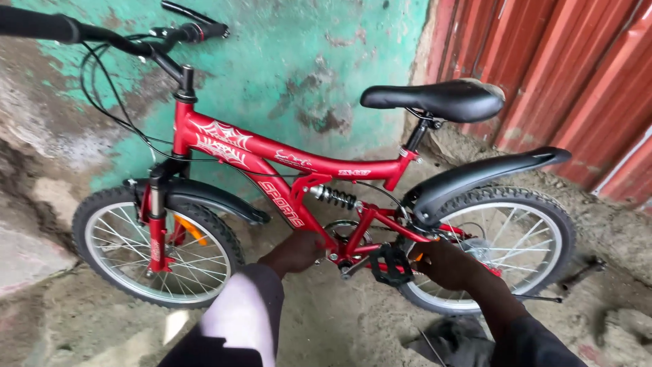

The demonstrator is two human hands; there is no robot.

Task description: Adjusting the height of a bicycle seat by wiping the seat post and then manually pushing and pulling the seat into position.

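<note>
While the red bicycle (272, 163) leans upright against a worn green wall (305, 54), both hands work low at its middle, near the black pedal (390, 264). That pedal sits just below the frame's lower tubes, roughly under the black saddle (441, 98). To the left of the pedal, the left hand (297, 253) is closed around the bottom of the red frame beside the crank, its fingers wrapped on the tube. Just right of the pedal, the right hand (445, 264) is curled shut and pressed against the pedal's outer edge; a small orange bit shows at its fingers, and I cannot tell what that is or whether the hand grips the pedal itself. Above the pedal and slightly left, a coil spring (333, 197) runs between the frame tubes. Right of the pedal stands the rear wheel (536, 224) under a black mudguard (475, 177); well left of the pedal is the front wheel (159, 248), with an orange reflector in its spokes. High above and far left of the pedal, the black handlebar (102, 34) reaches out of view. Behind the saddle, right of the pedal, stands a red corrugated metal sheet (577, 75). Below the pedal is bare dirt ground (353, 326).
</note>
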